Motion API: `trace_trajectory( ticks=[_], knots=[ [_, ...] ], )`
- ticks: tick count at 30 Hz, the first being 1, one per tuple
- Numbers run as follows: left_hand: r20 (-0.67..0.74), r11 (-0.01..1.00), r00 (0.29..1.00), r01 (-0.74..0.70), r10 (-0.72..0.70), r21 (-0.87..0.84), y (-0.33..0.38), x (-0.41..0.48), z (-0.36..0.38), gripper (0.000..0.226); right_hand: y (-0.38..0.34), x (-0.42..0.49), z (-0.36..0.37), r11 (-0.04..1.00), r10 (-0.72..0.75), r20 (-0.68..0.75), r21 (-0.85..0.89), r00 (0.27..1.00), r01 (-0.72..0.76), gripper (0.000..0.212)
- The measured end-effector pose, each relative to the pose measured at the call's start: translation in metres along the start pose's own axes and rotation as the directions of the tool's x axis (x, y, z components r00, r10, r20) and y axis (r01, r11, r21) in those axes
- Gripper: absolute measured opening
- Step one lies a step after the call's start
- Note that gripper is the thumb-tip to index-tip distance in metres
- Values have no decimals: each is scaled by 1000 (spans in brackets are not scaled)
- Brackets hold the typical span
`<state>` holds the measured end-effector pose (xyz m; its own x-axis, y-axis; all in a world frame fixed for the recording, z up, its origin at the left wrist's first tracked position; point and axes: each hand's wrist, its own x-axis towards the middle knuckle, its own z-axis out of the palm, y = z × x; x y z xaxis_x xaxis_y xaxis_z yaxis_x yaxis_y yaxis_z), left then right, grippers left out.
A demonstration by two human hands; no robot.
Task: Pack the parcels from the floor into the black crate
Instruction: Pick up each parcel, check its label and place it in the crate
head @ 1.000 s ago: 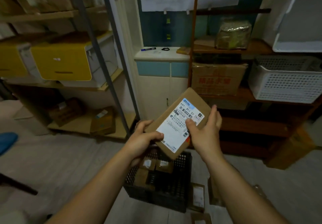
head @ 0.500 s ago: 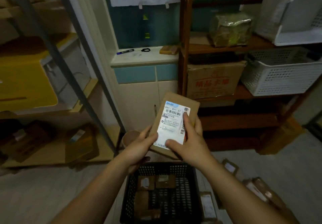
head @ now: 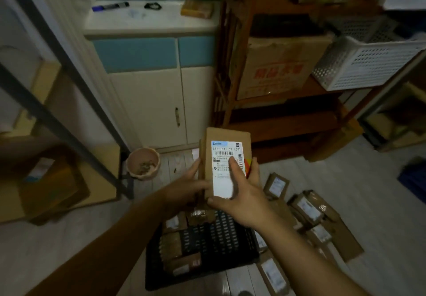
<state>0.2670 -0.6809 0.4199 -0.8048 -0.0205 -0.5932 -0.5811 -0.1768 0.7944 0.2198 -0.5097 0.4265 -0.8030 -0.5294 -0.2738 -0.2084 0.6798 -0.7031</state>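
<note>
Fingers (head: 233,164) of right hand (head: 244,201) lie across parcel (head: 227,135).

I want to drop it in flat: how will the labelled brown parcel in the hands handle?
Probably stiff: the parcel shows straight edges, held upright. Likely light: left hand and right hand grip only its lower half. Flat-sided, so unlikely to roll.

The white label (head: 222,181) on the parcel (head: 228,134) held in my left hand (head: 186,187) and right hand (head: 244,200) reads "661- B11 57 [57]" just above my right thumb, over a barcode. The finer print beneath is illegible. Above my hands, a cardboard box (head: 281,70) bears red characters, too blurred to read.
</note>
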Motion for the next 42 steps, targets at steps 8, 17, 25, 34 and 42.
trace_trajectory(
  ticks=[8,17,25,34,42],
  knots=[
    [-7,993,998,69,-70,-98,-157,158,-21,91,157,89,113,965,28,99,-263,995,-1,119],
    [-2,993,998,66,-67,-96,-346,321,-38,76,331,160,258,923,120,90,-376,989,-78,115],
    [-174,749,968,-20,179,663,-429,423,-100,56,409,152,299,847,-43,81,-525,996,79,114],
    [-148,-51,988,146,-36,988,-496,470,-96,82,448,193,325,859,169,85,-501,982,-104,109],
    [-135,-153,990,129,-28,980,-511,474,-105,82,467,214,348,804,204,112,-586,972,-102,105]
  ],
)
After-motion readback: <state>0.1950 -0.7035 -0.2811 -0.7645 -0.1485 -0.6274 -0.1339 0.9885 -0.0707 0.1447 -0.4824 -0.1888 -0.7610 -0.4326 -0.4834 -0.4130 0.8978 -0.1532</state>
